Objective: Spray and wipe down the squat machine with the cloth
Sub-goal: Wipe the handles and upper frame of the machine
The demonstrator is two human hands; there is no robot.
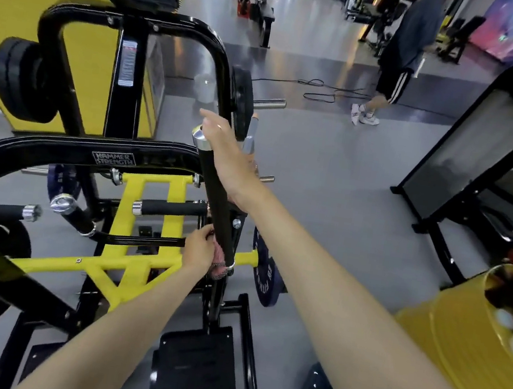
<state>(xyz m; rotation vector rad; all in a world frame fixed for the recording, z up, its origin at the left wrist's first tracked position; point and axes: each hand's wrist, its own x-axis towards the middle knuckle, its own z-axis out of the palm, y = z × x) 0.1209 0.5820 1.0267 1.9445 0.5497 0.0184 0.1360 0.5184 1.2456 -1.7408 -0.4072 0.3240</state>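
Gripping cloth point(218, 263) — left hand point(198, 249), apparently.

Both arms stretched forward.
Left hand point(199, 249) grips pink cloth point(217, 268) low on black foam handle bar point(212, 177); right hand point(230, 157) near its top.

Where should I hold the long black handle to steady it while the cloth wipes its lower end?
Grip the padded upper stretch of the black handle, just below its chrome cap, coming from the right. The left hand wraps the cloth round its lower end, and frame tubing crowds the left.
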